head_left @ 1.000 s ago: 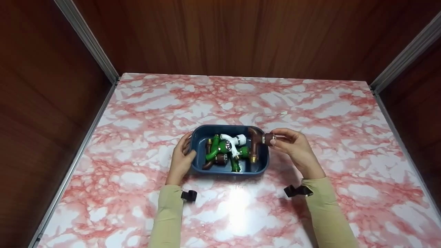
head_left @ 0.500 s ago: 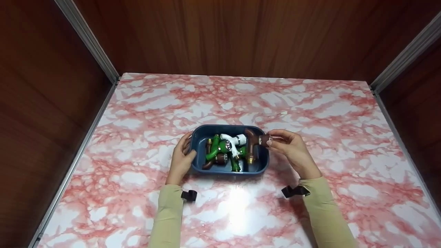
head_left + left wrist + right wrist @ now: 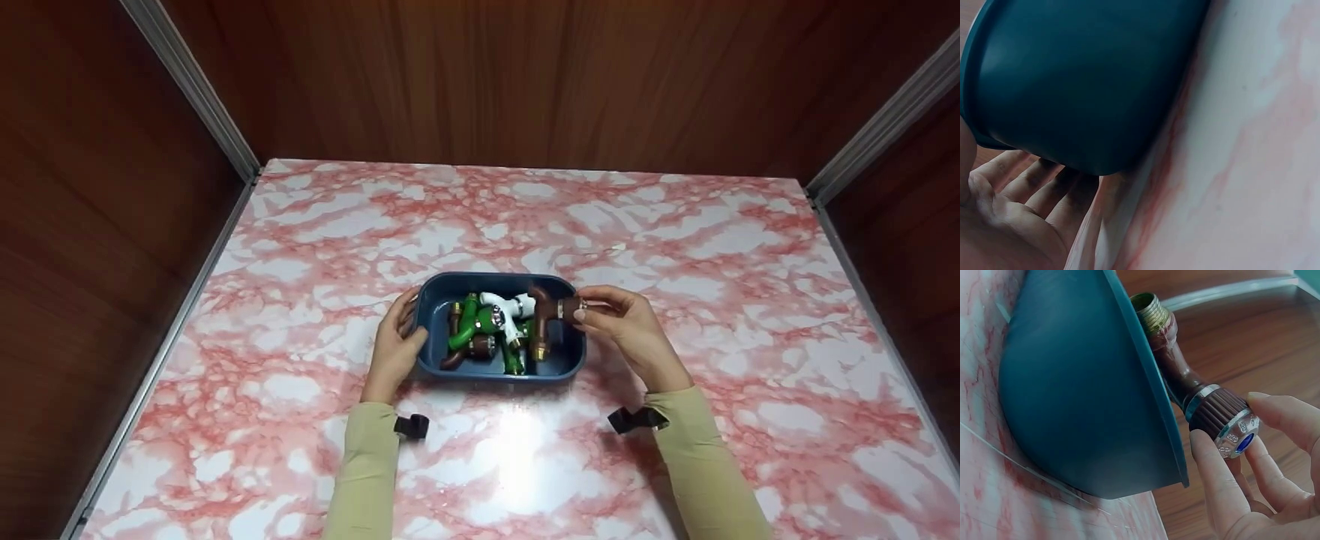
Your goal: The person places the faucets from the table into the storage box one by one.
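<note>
My right hand [image 3: 630,330] pinches a brown faucet [image 3: 541,322] by its round knob, over the right end of a dark blue plastic bin [image 3: 499,377]. In the right wrist view, thumb and fingers hold the ridged brown knob [image 3: 1213,410], whose silver cap has a blue centre; the threaded brass end [image 3: 1148,312] shows past the rim. Around the bin's left end my left hand [image 3: 394,349] holds on, thumb at the rim and fingers along the outer wall. Inside lie a white faucet [image 3: 499,304], a green faucet [image 3: 480,322] on top, and another brown faucet [image 3: 480,346] partly underneath.
A second green faucet [image 3: 514,360] lies partly hidden at the bin's front. The bin stands on a red-and-white marbled table [image 3: 517,225]. Dark wood-look panels [image 3: 487,82] with metal edge strips enclose the table at the back and both sides.
My right hand has moved a little left with the brown faucet, bringing it further over the bin's inside and nearer the white faucet. The left hand and the bin have stayed still.
</note>
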{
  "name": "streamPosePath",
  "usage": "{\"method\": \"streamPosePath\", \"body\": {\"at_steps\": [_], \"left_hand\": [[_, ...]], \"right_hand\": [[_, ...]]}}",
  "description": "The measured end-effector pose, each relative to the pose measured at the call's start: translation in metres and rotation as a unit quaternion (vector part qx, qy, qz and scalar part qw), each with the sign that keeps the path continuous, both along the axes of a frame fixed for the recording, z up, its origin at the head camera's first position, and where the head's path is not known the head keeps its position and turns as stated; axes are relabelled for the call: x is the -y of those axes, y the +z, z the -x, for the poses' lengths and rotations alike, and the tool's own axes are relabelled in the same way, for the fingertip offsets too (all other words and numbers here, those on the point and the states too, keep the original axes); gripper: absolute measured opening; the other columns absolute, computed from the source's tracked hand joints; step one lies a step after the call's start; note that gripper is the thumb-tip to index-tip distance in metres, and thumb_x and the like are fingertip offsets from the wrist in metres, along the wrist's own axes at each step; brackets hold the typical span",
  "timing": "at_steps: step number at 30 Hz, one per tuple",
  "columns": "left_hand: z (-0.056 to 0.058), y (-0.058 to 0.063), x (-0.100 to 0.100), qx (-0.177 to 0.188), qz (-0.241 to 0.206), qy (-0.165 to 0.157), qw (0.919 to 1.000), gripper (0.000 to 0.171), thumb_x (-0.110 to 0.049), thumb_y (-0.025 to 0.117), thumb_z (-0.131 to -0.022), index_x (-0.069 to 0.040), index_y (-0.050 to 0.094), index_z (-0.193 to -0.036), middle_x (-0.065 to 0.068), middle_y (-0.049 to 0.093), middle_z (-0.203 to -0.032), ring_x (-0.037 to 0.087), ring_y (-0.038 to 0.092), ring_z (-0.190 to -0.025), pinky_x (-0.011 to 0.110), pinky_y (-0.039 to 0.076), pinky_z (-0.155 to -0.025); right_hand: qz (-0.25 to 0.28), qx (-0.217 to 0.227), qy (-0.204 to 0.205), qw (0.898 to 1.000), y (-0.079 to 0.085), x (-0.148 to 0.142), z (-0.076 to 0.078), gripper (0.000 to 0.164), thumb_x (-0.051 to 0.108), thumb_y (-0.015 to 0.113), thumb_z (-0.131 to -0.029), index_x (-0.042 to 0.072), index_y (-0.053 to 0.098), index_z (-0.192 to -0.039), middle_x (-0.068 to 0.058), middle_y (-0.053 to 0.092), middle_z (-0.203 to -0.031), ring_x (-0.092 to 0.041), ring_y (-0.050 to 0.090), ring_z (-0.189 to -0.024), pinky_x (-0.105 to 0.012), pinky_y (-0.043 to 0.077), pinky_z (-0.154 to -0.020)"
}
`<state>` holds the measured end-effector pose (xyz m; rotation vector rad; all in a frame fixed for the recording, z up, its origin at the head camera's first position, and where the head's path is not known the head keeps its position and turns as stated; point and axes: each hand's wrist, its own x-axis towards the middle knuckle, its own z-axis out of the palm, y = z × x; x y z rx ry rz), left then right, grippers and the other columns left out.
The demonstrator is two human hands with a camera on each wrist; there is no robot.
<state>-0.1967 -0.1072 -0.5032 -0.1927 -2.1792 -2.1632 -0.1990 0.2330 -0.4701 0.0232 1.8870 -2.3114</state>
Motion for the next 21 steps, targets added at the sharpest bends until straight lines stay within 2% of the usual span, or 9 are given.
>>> {"method": "streamPosePath", "body": {"at_steps": [6, 12, 21], "left_hand": [[0.0, 0.0, 0.0, -0.003, 0.006, 0.003, 1.0, 0.061, 0.016, 0.046, -0.082, 0.006, 0.04, -0.141, 0.026, 0.046, -0.138, 0.032, 0.042, -0.129, 0.041, 0.032, -0.108], [0.001, 0.0, 0.0, 0.006, 0.007, 0.005, 0.9999, 0.061, 0.015, 0.046, -0.082, 0.004, 0.04, -0.142, 0.024, 0.046, -0.138, 0.031, 0.042, -0.129, 0.039, 0.032, -0.108], [0.001, -0.001, 0.0, -0.001, -0.004, 0.004, 1.0, 0.062, 0.016, 0.046, -0.081, 0.006, 0.039, -0.142, 0.025, 0.046, -0.137, 0.032, 0.043, -0.128, 0.038, 0.034, -0.107]], "right_hand": [[0.004, 0.004, 0.002, 1.0, -0.003, 0.004, 0.0, 0.041, 0.001, 0.077, -0.078, -0.007, 0.062, -0.115, -0.017, 0.066, -0.101, -0.023, 0.066, -0.092, -0.038, 0.053, -0.084], [-0.006, -0.007, 0.003, 1.0, -0.004, 0.008, 0.001, 0.041, -0.001, 0.075, -0.078, -0.01, 0.06, -0.116, -0.017, 0.066, -0.099, -0.024, 0.065, -0.092, -0.041, 0.053, -0.084], [-0.03, -0.018, 0.007, 0.999, -0.003, 0.013, 0.001, 0.042, -0.004, 0.073, -0.08, -0.014, 0.057, -0.117, -0.02, 0.064, -0.099, -0.024, 0.065, -0.09, -0.039, 0.054, -0.082]]}}
